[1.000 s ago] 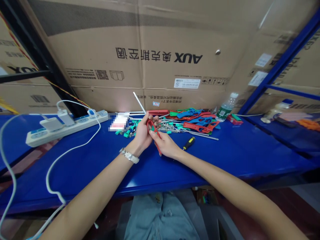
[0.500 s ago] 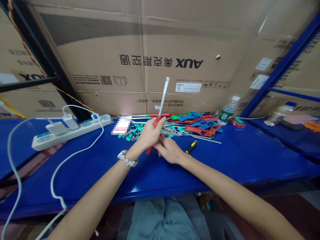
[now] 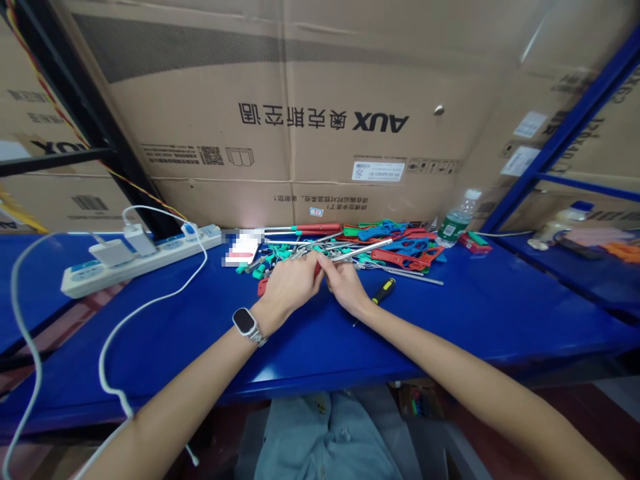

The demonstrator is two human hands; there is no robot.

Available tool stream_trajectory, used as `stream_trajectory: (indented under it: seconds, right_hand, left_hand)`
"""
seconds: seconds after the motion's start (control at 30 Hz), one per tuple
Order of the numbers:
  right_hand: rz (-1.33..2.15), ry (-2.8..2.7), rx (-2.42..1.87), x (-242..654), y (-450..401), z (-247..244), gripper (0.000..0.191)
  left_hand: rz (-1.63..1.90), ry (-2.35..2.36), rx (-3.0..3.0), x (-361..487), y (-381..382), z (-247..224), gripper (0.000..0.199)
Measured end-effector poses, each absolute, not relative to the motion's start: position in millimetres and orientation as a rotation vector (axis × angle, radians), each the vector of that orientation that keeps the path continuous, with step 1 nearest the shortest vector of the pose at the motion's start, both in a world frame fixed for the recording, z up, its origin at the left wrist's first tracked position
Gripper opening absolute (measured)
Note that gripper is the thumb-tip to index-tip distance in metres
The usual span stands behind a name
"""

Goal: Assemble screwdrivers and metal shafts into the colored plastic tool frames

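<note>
My left hand (image 3: 291, 285) is wrapped round the red handle of a red-handled metal rod (image 3: 367, 248). The handle's end pokes out at the left of that hand, and the silver shaft points right and slightly up. Close beside it, my right hand (image 3: 346, 287) grips the same rod where handle and shaft meet; some of its fingers are hidden. Behind the hands lies a pile of silver rods with green ends (image 3: 265, 261). Red, blue and green plastic handles (image 3: 400, 250) are heaped to the right. A black and yellow screwdriver (image 3: 384, 291) rests near my right wrist.
A white power strip (image 3: 150, 262) with plugged-in chargers and a trailing white cable (image 3: 145, 310) occupies the left of the blue table (image 3: 450, 333). At the back right stands a bottle (image 3: 457, 220) beside a small red box (image 3: 475, 244). A big cardboard box (image 3: 320, 80) walls off the back.
The rod has swung down from nearly upright to nearly level, its tip now toward the right. My left wrist has turned, showing the watch face, and my right hand has come up onto the rod.
</note>
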State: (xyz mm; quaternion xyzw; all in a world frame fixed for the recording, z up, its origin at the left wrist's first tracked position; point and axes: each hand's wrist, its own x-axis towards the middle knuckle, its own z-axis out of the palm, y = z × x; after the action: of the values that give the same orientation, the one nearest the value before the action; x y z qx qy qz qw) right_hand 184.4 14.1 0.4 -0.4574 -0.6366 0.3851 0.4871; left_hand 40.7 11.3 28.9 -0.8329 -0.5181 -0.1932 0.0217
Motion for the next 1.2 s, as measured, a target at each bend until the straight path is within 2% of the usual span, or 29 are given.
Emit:
stream_trajectory:
  seconds: [0.2,0.47,0.67,0.83,0.97,1.2]
  right_hand:
    - [0.918,-1.582,-0.933,193,11,7,0.055]
    - [1.048,-1.357,-0.876,200,18,0,0.070]
    - [1.002,-1.263,-0.836,195,19,0,0.072]
    - [1.031,-1.313,-0.818,196,20,-1,0.074]
    - [1.040,-1.400,-0.856,198,19,-1,0.069]
    - [0.704,-1.679,-0.854,196,11,2,0.054]
  left_hand:
    - [-0.525,-1.570,-2.587,45,5,30,0.028]
    - [-0.279,-1.600,-2.453,39,-1,30,0.039]
    - [-0.376,-1.475,-2.476,40,-3,26,0.036]
    - [-0.306,-1.462,-2.516,39,-3,31,0.033]
    - [-0.277,-1.480,-2.514,39,-1,34,0.031]
    - [-0.380,-1.521,-2.496,40,1,28,0.021]
